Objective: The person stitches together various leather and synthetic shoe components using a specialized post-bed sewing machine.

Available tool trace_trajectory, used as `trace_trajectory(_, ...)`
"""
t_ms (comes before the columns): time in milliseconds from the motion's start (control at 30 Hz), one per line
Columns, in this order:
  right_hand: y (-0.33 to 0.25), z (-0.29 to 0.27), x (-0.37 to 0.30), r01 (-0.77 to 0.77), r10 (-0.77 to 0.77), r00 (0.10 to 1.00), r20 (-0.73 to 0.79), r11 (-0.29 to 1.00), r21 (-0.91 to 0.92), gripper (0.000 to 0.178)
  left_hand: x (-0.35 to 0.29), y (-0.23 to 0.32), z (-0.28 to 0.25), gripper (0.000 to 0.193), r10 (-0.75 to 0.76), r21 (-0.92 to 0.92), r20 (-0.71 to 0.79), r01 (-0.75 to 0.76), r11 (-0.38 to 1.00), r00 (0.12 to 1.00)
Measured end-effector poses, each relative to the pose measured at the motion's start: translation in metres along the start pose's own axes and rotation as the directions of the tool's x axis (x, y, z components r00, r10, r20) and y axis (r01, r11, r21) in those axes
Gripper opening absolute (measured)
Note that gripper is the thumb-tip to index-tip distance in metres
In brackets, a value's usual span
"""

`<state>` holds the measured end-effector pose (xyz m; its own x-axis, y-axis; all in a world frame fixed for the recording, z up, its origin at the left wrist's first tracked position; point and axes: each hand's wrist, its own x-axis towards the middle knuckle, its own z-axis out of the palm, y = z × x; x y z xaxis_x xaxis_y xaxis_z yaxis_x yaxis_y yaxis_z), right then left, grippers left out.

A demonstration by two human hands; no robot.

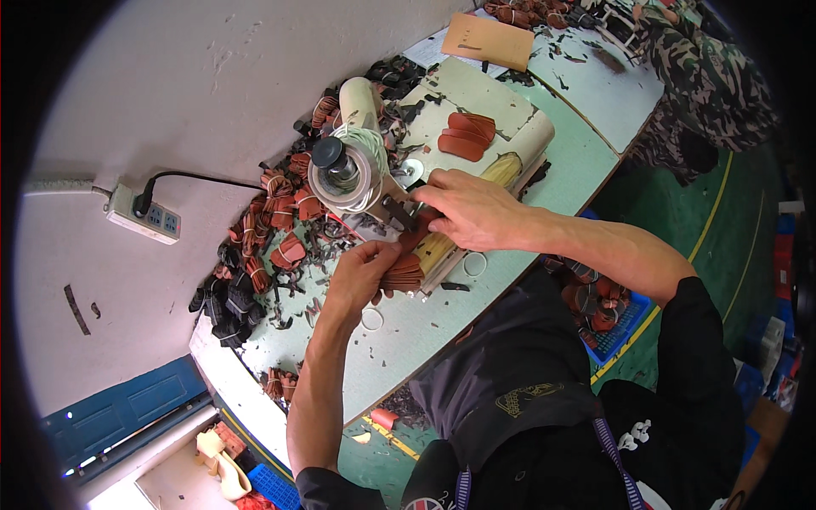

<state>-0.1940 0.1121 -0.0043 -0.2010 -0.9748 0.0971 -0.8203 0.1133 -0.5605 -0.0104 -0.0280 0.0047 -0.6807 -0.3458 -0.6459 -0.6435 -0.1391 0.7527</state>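
Note:
My left hand [364, 270] is closed on a fanned stack of reddish-brown leather pieces [404, 273] at the near end of a cream bench machine [455, 83]. My right hand [472, 211] pinches at a single brown leather piece [414, 239] by the machine's working head. The fingers partly hide that piece. Above my left hand stands the machine's upright post with a black knob [330, 154] and pale cord wound around it. More rounded leather pieces [466, 137] lie on top of the machine, beyond my right hand. A worn yellowish strip [503, 170] runs along its near edge, under my right wrist.
Bundles of brown and black leather pieces [255, 228] and scraps line the wall. A power strip [144, 214] hangs there with a black plug. Two white rings [475, 264] lie on the table [544, 223]. A blue crate [625, 327] stands below; a person in camouflage [710, 85] is at far right.

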Motion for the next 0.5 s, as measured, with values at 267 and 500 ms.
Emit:
trace_trajectory(267, 0.009, -0.012, -0.001, -0.159, 0.132, 0.969, 0.209, 0.981, 0.115, 0.011, -0.004, -0.011, -0.008, 0.027, 0.027, -0.089, 0.051, -0.022, 0.996, 0.998)
trace_trajectory(500, 0.007, -0.003, -0.001, -0.011, -0.003, 0.998, 0.069, 0.979, 0.203, 0.010, 0.006, 0.005, 0.001, 0.027, 0.012, 0.113, -0.016, -0.010, 0.994, 1.000)
